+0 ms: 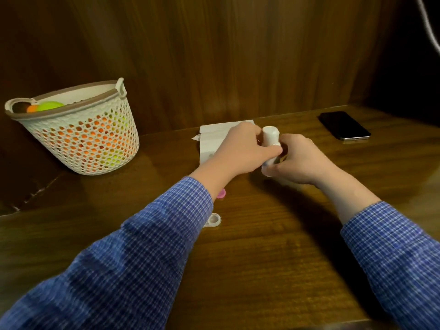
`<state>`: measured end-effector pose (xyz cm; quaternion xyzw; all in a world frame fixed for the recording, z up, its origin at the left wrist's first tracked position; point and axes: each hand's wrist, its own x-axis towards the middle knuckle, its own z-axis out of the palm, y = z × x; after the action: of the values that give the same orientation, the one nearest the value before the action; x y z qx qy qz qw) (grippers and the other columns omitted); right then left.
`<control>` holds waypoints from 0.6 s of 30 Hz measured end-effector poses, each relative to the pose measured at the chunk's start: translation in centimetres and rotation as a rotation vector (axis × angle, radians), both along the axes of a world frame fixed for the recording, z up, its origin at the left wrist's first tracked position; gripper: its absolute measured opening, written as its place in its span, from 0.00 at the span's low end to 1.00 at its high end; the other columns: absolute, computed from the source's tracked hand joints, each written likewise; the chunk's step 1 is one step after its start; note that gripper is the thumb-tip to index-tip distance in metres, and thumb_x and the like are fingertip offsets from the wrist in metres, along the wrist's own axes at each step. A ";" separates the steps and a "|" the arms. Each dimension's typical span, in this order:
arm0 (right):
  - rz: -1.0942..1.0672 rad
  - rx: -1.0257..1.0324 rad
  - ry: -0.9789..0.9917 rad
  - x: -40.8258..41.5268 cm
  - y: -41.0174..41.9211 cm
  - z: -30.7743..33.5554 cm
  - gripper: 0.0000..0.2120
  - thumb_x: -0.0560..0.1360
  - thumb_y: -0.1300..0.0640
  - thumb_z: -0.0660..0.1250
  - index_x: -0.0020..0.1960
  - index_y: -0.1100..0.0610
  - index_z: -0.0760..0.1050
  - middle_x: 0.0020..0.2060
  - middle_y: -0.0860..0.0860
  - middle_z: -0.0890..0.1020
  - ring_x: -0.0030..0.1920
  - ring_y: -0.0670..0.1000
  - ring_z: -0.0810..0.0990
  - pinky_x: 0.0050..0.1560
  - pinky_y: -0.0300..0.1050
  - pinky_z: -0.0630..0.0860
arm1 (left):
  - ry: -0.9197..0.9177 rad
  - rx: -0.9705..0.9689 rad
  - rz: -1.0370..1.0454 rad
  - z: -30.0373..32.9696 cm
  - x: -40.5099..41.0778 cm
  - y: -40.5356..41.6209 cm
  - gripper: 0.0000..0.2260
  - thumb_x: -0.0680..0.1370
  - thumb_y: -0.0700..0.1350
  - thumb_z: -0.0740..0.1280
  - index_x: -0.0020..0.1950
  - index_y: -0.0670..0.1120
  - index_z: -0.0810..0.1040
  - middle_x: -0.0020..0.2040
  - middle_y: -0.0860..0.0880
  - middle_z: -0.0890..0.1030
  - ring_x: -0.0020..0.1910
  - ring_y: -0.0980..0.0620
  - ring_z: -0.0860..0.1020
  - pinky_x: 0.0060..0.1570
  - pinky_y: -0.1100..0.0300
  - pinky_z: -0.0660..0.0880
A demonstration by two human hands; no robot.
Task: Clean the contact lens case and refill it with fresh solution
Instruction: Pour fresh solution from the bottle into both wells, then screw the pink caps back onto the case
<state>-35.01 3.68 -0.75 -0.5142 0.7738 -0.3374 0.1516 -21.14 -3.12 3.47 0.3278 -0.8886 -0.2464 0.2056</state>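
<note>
Dark wooden table (273, 258) by a wood-panelled wall: both hands meet on the solution bottle (271, 139).

The left hand (240, 151) grips near its cap and the right hand (300, 160) holds its lower body, probably to unscrew it. The lens case (213, 221) lies open nearer, half hidden under the left sleeve, beside a pink cap (221, 193).

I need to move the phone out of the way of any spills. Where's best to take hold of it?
The phone lies flat on the table, apart from both hands. Probably come from above and pinch its two long edges near the middle; it lies too flat to get fingers underneath.
</note>
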 end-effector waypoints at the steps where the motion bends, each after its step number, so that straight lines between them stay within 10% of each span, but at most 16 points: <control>1: -0.024 0.022 -0.015 -0.6 0.0 -0.1 0.17 0.65 0.53 0.82 0.48 0.48 0.77 0.42 0.46 0.83 0.41 0.46 0.82 0.33 0.39 0.73 | -0.033 0.002 -0.018 0.2 -1.0 0.2 0.11 0.76 0.53 0.75 0.39 0.49 0.79 0.36 0.53 0.80 0.35 0.58 0.78 0.32 0.64 0.72; 6: -0.157 0.066 -0.053 -2.8 -0.1 -0.6 0.20 0.68 0.55 0.80 0.53 0.50 0.74 0.42 0.46 0.80 0.41 0.46 0.79 0.33 0.39 0.72 | -0.099 0.103 -0.067 0.9 -4.6 0.7 0.12 0.76 0.48 0.75 0.48 0.39 0.83 0.45 0.42 0.86 0.47 0.44 0.85 0.50 0.45 0.82; 18: -0.294 0.114 -0.064 -3.0 -0.1 -0.5 0.27 0.69 0.54 0.80 0.63 0.56 0.73 0.48 0.52 0.79 0.42 0.51 0.78 0.35 0.42 0.73 | -0.013 0.194 0.001 0.7 -4.9 0.3 0.18 0.77 0.52 0.74 0.50 0.35 0.83 0.43 0.42 0.82 0.41 0.46 0.80 0.51 0.43 0.83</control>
<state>-38.06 3.54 -1.22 -0.3752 0.8532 -0.3279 0.1540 -26.07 -2.77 4.15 0.3483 -0.8616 -0.3290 0.1676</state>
